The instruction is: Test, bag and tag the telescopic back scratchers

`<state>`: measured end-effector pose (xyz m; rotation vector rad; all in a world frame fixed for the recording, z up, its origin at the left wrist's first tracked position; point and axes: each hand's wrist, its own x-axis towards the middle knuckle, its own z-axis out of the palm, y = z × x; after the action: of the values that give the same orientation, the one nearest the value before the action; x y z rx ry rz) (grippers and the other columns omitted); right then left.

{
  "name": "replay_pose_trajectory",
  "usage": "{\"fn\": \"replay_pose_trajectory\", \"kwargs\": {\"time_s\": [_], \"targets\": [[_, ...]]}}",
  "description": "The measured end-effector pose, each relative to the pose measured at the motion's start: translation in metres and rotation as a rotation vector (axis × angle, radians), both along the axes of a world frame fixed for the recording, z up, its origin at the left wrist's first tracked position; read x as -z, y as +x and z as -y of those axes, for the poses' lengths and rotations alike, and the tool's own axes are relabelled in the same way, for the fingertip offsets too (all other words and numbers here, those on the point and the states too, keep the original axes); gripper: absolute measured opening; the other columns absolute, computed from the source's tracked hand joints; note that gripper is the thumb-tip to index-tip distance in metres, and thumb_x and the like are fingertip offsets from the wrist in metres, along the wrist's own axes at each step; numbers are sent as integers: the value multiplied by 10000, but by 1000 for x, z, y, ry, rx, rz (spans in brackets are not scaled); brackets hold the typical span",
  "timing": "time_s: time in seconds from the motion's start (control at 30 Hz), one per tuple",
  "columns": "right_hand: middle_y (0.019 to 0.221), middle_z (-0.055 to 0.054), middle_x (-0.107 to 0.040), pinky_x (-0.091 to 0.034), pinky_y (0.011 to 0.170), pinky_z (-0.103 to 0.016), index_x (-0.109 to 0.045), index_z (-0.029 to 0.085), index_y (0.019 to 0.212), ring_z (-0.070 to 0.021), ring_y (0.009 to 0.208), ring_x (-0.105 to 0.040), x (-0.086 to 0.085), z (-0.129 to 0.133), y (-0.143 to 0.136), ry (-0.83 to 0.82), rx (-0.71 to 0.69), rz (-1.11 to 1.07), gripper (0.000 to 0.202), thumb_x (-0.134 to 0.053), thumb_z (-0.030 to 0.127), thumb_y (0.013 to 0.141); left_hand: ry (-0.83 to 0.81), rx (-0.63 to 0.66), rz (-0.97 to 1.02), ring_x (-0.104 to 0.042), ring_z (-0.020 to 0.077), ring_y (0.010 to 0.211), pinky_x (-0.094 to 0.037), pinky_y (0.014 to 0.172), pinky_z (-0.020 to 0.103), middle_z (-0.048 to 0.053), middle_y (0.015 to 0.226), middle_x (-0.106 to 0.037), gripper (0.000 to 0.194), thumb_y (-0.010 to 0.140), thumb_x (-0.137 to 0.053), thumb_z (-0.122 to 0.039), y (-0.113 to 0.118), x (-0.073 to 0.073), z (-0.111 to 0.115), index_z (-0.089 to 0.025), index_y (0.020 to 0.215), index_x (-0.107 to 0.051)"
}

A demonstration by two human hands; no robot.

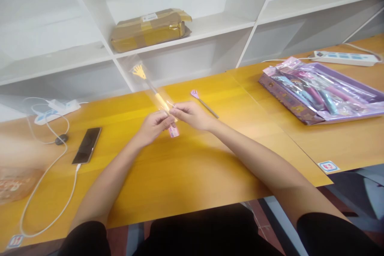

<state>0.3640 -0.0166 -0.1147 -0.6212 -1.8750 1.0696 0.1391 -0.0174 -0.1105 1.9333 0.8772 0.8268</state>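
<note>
A yellow back scratcher point(160, 100) with a hand-shaped end lies inside a clear plastic sleeve, raised above the table. My left hand point(156, 125) pinches the lower end of the sleeve, beside a small pink label point(173, 131). Close against it, my right hand point(190, 114) grips the sleeve near the handle with thumb and fingers pressed together. Just past my right hand, a purple back scratcher point(205, 104) with a grey metal rod rests unwrapped on the table.
A purple box point(306, 118) of wrapped items stands at right, near a power strip point(348, 58). At left are a phone point(87, 145) on a white cable and another power strip point(57, 111). A taped parcel point(150, 30) sits on the shelf behind the table point(192, 176).
</note>
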Motion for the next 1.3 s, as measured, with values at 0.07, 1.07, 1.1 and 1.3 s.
{"fn": "replay_pose_trajectory", "kwargs": {"time_s": [0.07, 1.07, 1.1, 1.3], "targets": [[730, -5, -597, -381, 662, -281, -625, 198, 783, -154, 681, -496, 2, 0, -2, 5, 8, -6, 757, -568, 885, 1095, -9, -6, 27, -555, 168, 679, -428, 669, 304, 52, 741, -645, 660, 986, -690, -801, 0, 1, -1, -186, 765, -782], [725, 29, -560, -500, 645, -250, -665, 167, 929, -129, 626, -544, 11, -11, 4, -223, -371, -190, 580, -737, 709, 1124, 129, 256, 87, -772, 224, 808, -637, 785, 338, 118, 958, -851, 542, 1123, -575, -627, -6, -5, -7, -196, 888, -805], [743, 22, -581, -498, 654, -250, -675, 164, 947, -129, 639, -547, 9, -11, 6, -217, -370, -166, 557, -731, 686, 1134, 143, 259, 81, -772, 220, 812, -633, 784, 330, 105, 936, -843, 540, 1127, -571, -620, -6, -4, -8, -199, 878, -799], [748, 17, -605, -479, 705, -261, -680, 171, 925, -138, 676, -542, 1, -15, 15, -147, -325, -42, 456, -707, 568, 1148, 304, 228, -39, -773, 216, 897, -607, 836, 310, 76, 970, -834, 570, 1136, -533, -650, -13, 0, -15, -213, 893, -808]]}}
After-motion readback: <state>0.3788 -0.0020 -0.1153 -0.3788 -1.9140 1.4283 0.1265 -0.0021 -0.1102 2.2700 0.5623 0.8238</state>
